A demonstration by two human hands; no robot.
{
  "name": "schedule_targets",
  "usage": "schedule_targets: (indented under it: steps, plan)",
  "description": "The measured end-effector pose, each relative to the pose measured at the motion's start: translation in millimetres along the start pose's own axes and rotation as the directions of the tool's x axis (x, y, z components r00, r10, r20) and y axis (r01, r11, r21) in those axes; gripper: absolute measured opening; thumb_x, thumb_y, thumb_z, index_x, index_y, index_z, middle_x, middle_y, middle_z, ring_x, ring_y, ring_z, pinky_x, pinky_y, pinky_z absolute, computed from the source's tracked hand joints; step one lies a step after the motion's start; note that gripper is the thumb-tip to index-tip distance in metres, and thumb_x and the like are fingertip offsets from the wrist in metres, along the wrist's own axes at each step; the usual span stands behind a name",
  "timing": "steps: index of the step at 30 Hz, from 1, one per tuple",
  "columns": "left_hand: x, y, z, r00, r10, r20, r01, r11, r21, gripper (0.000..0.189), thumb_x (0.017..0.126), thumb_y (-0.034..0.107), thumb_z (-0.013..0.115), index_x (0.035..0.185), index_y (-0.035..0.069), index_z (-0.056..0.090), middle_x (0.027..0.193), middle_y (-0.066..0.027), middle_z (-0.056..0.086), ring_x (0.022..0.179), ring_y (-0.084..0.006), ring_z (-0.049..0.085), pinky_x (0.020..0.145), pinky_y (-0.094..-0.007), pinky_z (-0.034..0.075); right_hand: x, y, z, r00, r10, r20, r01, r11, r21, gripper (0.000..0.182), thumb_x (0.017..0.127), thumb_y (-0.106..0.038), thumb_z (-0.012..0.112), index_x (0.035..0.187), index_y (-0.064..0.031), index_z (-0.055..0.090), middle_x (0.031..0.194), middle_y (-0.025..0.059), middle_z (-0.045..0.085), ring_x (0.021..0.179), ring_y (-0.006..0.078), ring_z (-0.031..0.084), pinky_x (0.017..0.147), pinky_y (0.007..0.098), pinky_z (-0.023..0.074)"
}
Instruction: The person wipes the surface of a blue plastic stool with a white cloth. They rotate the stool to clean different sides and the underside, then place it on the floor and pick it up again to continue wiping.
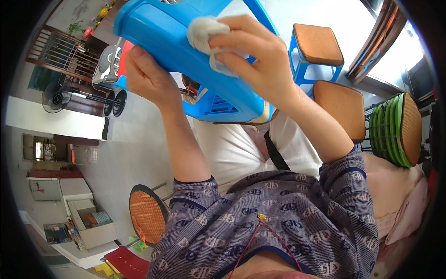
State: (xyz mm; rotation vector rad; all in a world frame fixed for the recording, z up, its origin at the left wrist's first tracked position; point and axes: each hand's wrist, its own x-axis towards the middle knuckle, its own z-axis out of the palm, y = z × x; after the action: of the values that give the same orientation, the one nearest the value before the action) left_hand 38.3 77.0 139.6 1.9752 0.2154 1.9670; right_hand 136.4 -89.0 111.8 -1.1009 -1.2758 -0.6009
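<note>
A blue plastic stool (167, 42) lies tipped on its side above my lap, its legs pointing up and away and its seat end near my thighs. My left hand (150, 75) grips the edge of one stool leg, the thumb on top. Bunched in my right hand (251, 52) is a whitish cloth (205, 35), pressed against the outer face of the same leg. A loose fold of the cloth hangs beneath my fingers. The stool hides part of my knees and of the floor.
Two stools with brown woven tops, one farther off (317, 43) and one nearer (339, 108), stand at the right. Beyond them is a stack of green stools (390, 129). A round orange woven seat (148, 214) is at lower left, a black fan (57, 97) at far left.
</note>
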Motion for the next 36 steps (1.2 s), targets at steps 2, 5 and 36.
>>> schedule_targets:
  steps: [2, 5, 36]
  plan:
    - [0, -2, 0, 1.000, 0.011, 0.004, -0.011, 1.000, -0.003, 0.045, 0.108, 0.035, 0.045, 0.075, 0.007, 0.055, 0.062, 0.0020, 0.053, 0.053, -0.0068, 0.046, 0.048, -0.0232, 0.036, -21, -12, -4, 0.994, 0.108, -0.018, -0.108, 0.994, -0.020, 0.014, 0.078, -0.002, 0.074, 0.092, -0.0048, 0.072, 0.101, 0.0077, 0.065, 0.087, 0.0241, 0.066, 0.074, 0.0311, 0.0532]
    - [-1, -1, 1, 1.000, -0.020, -0.014, 0.020, 1.000, -0.017, 0.044, 0.107, 0.037, 0.045, 0.078, 0.007, 0.058, 0.064, 0.0020, 0.058, 0.054, -0.0060, 0.050, 0.048, -0.0220, 0.039, -59, -25, -20, 0.972, 0.237, 0.000, -0.235, 0.966, -0.104, 0.015, 0.076, -0.001, 0.075, 0.091, -0.0044, 0.072, 0.099, 0.0081, 0.065, 0.085, 0.0250, 0.064, 0.072, 0.0329, 0.0514]
    - [-1, -7, 5, 0.998, 0.058, -0.007, -0.058, 0.998, -0.039, 0.042, 0.107, 0.037, 0.045, 0.087, 0.006, 0.064, 0.067, 0.0000, 0.064, 0.054, -0.0067, 0.057, 0.046, -0.0211, 0.044, -52, -7, -38, 0.980, 0.083, 0.183, -0.073, 0.995, -0.062, 0.016, 0.076, -0.003, 0.078, 0.091, -0.0034, 0.071, 0.098, 0.0065, 0.065, 0.082, 0.0201, 0.065, 0.070, 0.0279, 0.0518]
